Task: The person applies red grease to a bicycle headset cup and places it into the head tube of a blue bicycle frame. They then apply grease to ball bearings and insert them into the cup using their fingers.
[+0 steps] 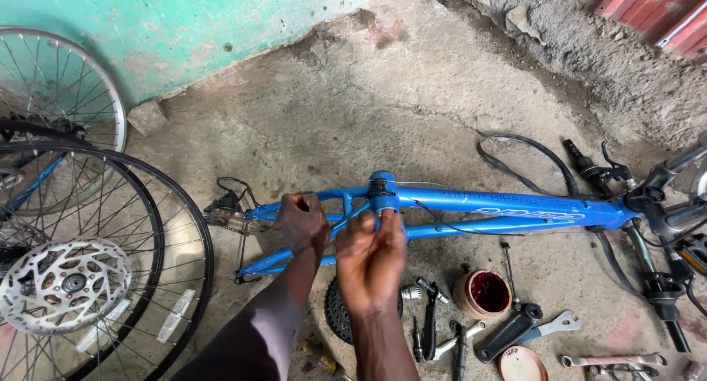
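Note:
A blue bicycle frame (486, 204) lies on its side across the concrete floor, handlebar end to the right. My left hand (303, 222) grips the frame's rear stays. My right hand (372, 259) is pinched at the lower end of the frame's blue seat tube (383, 186), fingertips on a small part there; what it pinches is too small to tell. A black toothed sprocket (335, 311) shows on the floor under my right wrist.
Two spoked wheels, one with a disc rotor (66, 285), lie at left. A tub of red grease (484, 294), its lid (521, 364), wrenches (611, 360), a crank arm (508, 331) and small tools lie near the bottom right. A black inner tube (530, 149) curls behind the frame.

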